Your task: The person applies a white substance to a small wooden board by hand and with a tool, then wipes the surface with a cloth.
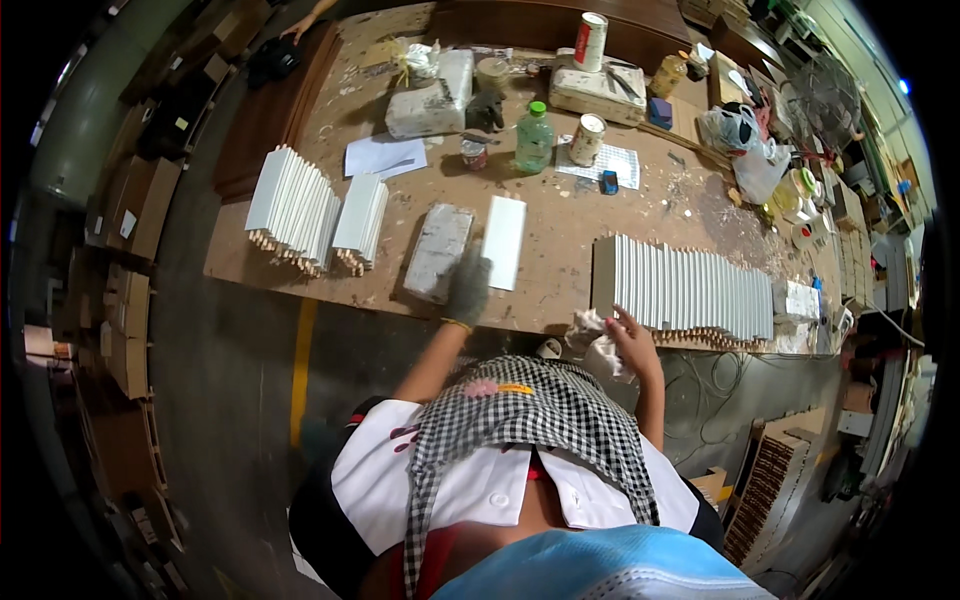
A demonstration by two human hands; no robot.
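My left hand (468, 290), in a grey glove, is at the table's front edge. It lies between a paint-spattered block (440, 250) and a white flat board (504, 243) and overlaps the board's left edge; its fingers are too smeared to read. Crumpled white cloth (603, 352) is held in my bare right hand (634, 343), by the front edge. Right beside that hand, a long row of upright white boards (690, 287) stands with wooden pegs along the near ends. Two shorter stacks of similar boards, one wide (292, 208) and one narrow (361, 220), stand at the left.
Behind the board are a green bottle (534, 140), a can (587, 139) and a blue small item (609, 182). Farther back, wrapped blocks (598, 92) carry another can (591, 42). Plastic bags (757, 165) lie at the right. Another person's hand (297, 30) shows at the far left.
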